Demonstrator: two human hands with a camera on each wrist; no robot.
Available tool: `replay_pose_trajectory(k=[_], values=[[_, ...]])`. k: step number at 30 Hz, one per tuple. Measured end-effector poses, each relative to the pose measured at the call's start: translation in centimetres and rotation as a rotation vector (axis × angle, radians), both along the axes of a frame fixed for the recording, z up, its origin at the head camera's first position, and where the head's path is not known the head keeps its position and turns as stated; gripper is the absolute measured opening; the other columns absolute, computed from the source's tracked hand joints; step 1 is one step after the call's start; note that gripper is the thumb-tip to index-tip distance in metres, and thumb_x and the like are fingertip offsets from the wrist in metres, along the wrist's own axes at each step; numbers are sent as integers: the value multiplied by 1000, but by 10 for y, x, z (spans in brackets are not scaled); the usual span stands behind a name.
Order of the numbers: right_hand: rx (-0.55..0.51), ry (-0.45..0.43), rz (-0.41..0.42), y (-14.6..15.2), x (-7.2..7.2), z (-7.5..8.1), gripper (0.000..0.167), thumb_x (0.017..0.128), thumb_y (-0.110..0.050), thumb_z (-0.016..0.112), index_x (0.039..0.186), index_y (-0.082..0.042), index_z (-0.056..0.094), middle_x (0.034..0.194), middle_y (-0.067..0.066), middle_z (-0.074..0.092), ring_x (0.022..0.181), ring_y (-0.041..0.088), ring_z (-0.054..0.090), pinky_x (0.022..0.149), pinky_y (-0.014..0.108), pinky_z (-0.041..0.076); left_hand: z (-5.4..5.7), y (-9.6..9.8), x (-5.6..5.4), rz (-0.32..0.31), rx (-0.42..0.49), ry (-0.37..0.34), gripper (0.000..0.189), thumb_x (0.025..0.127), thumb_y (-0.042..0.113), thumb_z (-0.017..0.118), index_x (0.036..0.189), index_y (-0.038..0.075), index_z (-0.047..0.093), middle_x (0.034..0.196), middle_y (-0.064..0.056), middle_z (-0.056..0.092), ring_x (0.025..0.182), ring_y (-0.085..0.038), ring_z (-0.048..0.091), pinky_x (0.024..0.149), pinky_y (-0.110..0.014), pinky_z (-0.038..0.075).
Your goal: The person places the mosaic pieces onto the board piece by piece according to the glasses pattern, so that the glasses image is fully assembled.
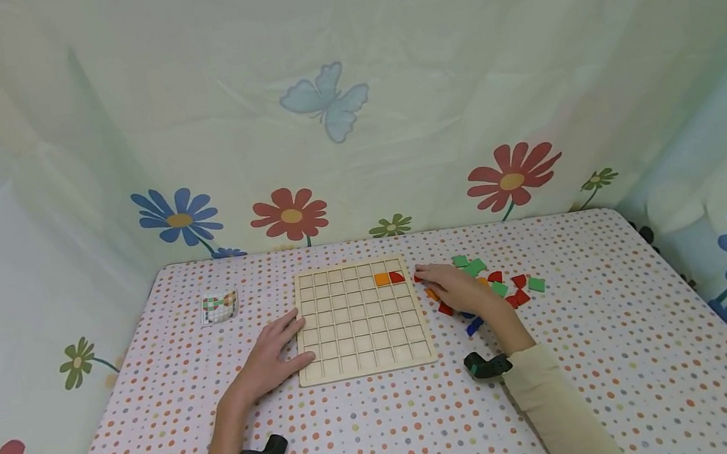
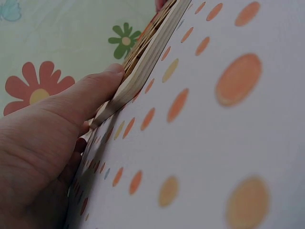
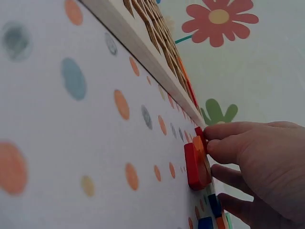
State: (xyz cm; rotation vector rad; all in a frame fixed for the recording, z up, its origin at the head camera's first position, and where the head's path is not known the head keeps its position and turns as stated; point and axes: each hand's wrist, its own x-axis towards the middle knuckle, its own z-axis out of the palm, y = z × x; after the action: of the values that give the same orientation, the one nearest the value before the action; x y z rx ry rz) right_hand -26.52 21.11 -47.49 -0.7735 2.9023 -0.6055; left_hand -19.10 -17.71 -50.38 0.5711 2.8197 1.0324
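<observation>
A square wooden grid board lies on the table, with an orange square piece and a red quarter-round piece side by side in its upper right cells. My left hand rests at the board's left edge, the thumb on the rim and the fingers spread along the side. Right of the board, my right hand reaches over part of a pile of loose pieces. Its thumb and index fingertip pinch a small red piece close to the tabletop. Another red piece and an orange one lie just beside these fingers.
Several green, red and blue pieces lie scattered around the right hand, partly hidden by it. A small patterned card or packet lies at the back left. A flowered curtain hangs behind the dotted table.
</observation>
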Motion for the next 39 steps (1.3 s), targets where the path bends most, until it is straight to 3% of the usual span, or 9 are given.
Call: replay_pose_trajectory(k=[10,20,32,39], values=[[-13,48,-223,-1,-1,-1,24,97,-11,58,117,-2,70,129,16,63,123,36,56,101,49,47,0,-1,-2,0,-12,0,73,90,43,67,150,12,40,161,-9,25,148,-38,20,112,-64,26],[18,44,-326,-6,1,-2,29,96,-20,61,120,-7,70,131,13,63,125,35,55,104,49,46,1,-1,-2,1,-3,-20,73,89,44,67,150,14,40,162,-7,24,149,-36,19,113,-64,25],[26,28,-302,-9,-3,-1,27,97,-17,61,119,-5,70,131,13,64,125,35,55,103,48,46,1,-1,-1,-9,2,1,73,90,43,67,149,11,40,161,-11,25,147,-40,19,111,-66,25],[42,44,-280,-9,-2,1,24,96,-16,61,115,-5,72,126,15,66,121,36,58,100,49,48,0,-2,-1,2,1,-31,74,89,45,68,150,15,39,162,-7,23,149,-36,18,113,-63,24]])
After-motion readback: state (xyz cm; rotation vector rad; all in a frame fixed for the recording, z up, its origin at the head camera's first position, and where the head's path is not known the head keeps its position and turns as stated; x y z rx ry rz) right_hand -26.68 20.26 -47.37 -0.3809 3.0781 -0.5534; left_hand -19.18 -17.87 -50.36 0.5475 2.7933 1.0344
